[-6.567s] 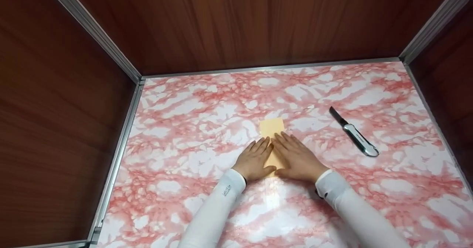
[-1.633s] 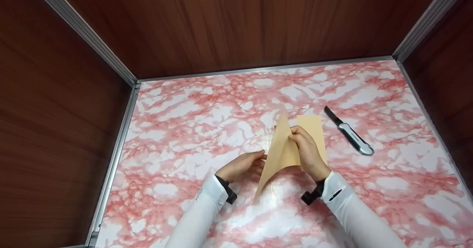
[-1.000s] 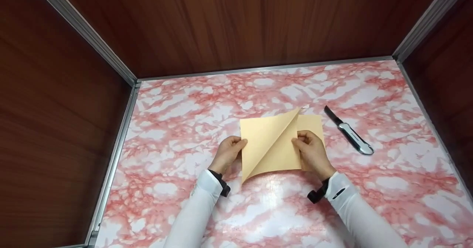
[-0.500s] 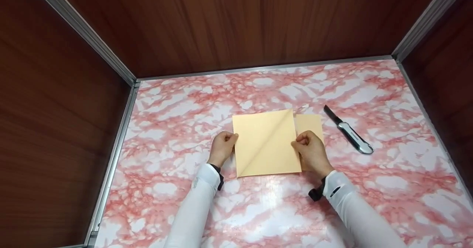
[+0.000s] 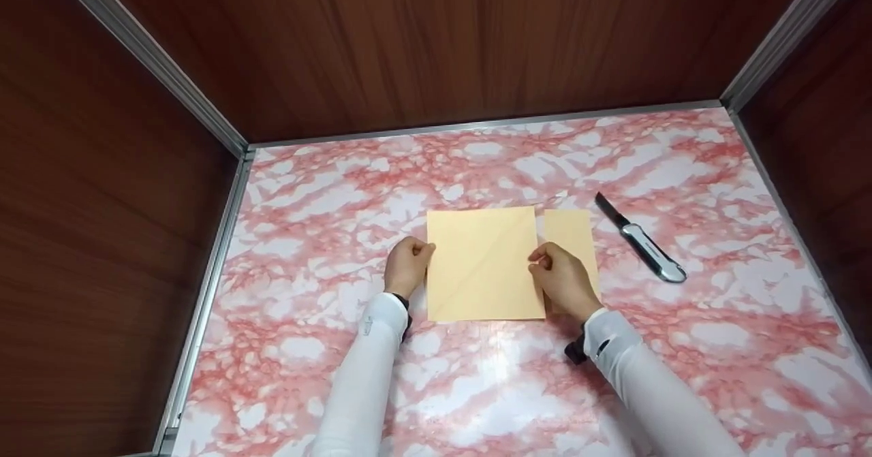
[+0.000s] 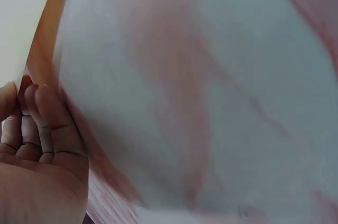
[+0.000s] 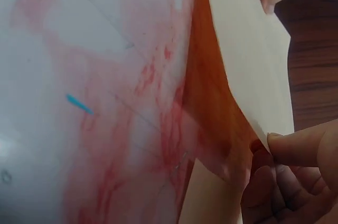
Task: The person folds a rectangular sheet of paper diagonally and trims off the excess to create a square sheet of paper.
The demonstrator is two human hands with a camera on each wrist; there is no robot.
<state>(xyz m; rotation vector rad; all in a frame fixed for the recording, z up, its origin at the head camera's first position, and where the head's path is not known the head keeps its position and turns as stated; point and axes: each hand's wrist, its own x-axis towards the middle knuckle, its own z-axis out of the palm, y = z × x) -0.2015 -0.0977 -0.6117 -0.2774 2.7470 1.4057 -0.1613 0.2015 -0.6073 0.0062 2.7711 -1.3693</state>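
Observation:
A square sheet of pale yellow paper (image 5: 482,266) lies low over the table, with a faint diagonal crease across it. My left hand (image 5: 407,266) pinches its left edge between thumb and fingers. At the opposite edge my right hand (image 5: 564,280) pinches the paper the same way. In the right wrist view the sheet (image 7: 253,49) is held slightly off the tabletop, and its underside reflects on the glossy surface. A narrow strip of the same yellow paper (image 5: 571,229) lies just right of the sheet, partly hidden under my right hand.
A utility knife (image 5: 644,242) with its dark blade out lies to the right of the strip, blade pointing away. The red-and-white marbled table (image 5: 327,239) is bounded by brown wood-grain panels (image 5: 422,48) at the back and both sides.
Earlier both hands pressed flat on the narrow folded paper strip. Later the square sheet, bent along its diagonal, was spread out between both hands; now it is nearly flat and lower, slightly further left.

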